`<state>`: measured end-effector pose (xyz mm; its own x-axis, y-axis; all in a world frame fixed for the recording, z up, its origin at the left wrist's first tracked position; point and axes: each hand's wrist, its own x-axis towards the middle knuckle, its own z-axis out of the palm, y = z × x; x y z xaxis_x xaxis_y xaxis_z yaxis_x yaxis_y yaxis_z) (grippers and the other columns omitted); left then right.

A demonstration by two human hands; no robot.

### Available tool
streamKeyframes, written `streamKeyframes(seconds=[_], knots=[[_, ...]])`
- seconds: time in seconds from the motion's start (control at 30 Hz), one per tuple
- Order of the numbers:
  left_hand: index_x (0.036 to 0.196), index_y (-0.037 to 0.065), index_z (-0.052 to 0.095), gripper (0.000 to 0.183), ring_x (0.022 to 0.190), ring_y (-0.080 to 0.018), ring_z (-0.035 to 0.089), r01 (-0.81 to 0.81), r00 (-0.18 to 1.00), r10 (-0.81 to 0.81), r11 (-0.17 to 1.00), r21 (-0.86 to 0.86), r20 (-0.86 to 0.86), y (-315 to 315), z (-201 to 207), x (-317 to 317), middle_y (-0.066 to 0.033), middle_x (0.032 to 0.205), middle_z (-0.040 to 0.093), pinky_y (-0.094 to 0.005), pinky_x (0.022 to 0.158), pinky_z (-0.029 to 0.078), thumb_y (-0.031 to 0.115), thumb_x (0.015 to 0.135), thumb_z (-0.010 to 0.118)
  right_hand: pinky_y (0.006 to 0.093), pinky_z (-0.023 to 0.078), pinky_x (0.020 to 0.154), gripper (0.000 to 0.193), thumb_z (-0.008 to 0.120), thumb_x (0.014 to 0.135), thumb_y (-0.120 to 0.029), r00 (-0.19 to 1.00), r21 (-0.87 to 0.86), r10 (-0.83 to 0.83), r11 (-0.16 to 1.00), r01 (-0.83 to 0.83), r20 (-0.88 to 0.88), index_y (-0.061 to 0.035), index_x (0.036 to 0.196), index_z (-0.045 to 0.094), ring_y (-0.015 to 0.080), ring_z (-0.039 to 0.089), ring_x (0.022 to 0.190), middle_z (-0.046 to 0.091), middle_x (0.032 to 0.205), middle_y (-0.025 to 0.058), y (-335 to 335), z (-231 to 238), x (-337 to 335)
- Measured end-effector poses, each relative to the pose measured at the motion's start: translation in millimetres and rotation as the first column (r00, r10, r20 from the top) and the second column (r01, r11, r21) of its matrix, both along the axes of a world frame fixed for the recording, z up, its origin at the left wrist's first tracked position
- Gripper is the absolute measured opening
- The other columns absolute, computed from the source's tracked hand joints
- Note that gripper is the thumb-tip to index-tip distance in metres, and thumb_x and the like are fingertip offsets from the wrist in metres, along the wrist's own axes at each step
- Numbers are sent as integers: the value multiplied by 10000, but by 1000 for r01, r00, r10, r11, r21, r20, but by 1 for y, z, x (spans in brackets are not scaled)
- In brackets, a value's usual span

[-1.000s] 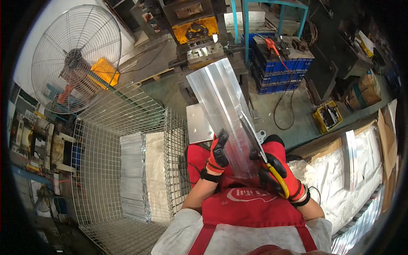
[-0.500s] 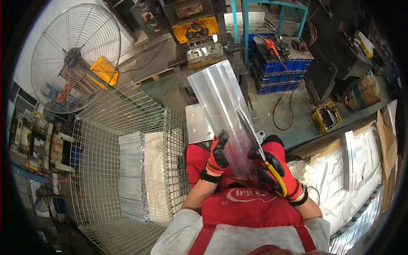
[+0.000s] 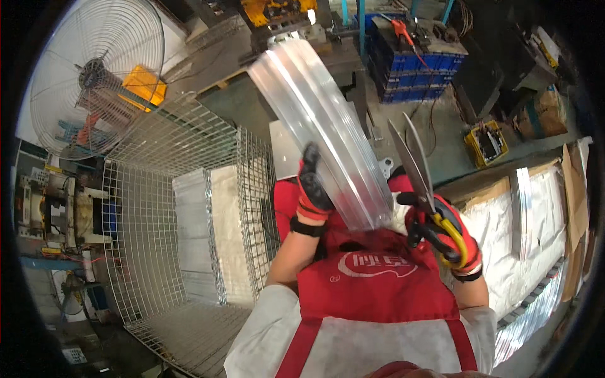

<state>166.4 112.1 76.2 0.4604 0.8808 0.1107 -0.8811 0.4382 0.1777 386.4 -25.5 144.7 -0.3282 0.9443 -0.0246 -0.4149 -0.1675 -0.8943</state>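
My left hand [image 3: 314, 191], in a red and black glove, is closed on the left edge of a long bundle of silvery metal profiles [image 3: 321, 132]. The bundle slants up and away from my lap, its far end blurred. My right hand [image 3: 446, 234], gloved alike, grips yellow-handled scissors [image 3: 426, 188] to the right of the bundle. Their blades point upward, parted and apart from the profiles. A whitish scrap [image 3: 399, 217] shows between the bundle's near end and my right fingers; whether I hold it, I cannot tell.
A wire mesh cage [image 3: 142, 233] at left holds stacked profiles [image 3: 192, 233]. On the right, a stack covered in white sheeting [image 3: 488, 230] carries several profiles [image 3: 522, 217]. Blue crates [image 3: 413, 79], a yellow bin [image 3: 485, 143], a large fan [image 3: 94, 75] and a machine [image 3: 287, 16] stand around.
My right hand has drawn the scissors off the bundle to the right, and their blades have parted. The bundle has shifted up and left in view, still in my left hand.
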Motion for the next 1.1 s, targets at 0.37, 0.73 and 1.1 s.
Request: streamKeyframes(seconds=[0.37,0.73,1.1], knots=[[1167,57,429,510,973,-238,500,-559,763,585,811,173,-275,36,23,-31,-120,1097,508,-373,854,419,397,800,527,240,424,546,434,593,770,-56,932,-280,290,933,-225,219,-8,1171,435,110,507,601,526,773,52,-43,1,43],[1171,52,433,515,989,-245,495,-484,853,490,872,79,-180,28,17,-42,-123,1114,500,-383,859,419,396,800,529,202,399,503,406,568,798,-64,915,-240,356,920,-309,188,-19,1176,426,62,476,586,524,751,23,-24,-1,31],[1182,54,421,545,999,-249,479,-544,785,547,833,98,-292,30,6,-37,-132,1127,484,-387,860,415,420,792,531,228,406,574,437,606,766,-103,853,-180,335,941,-286,401,-22,1164,444,85,483,645,537,779,33,-25,0,32]])
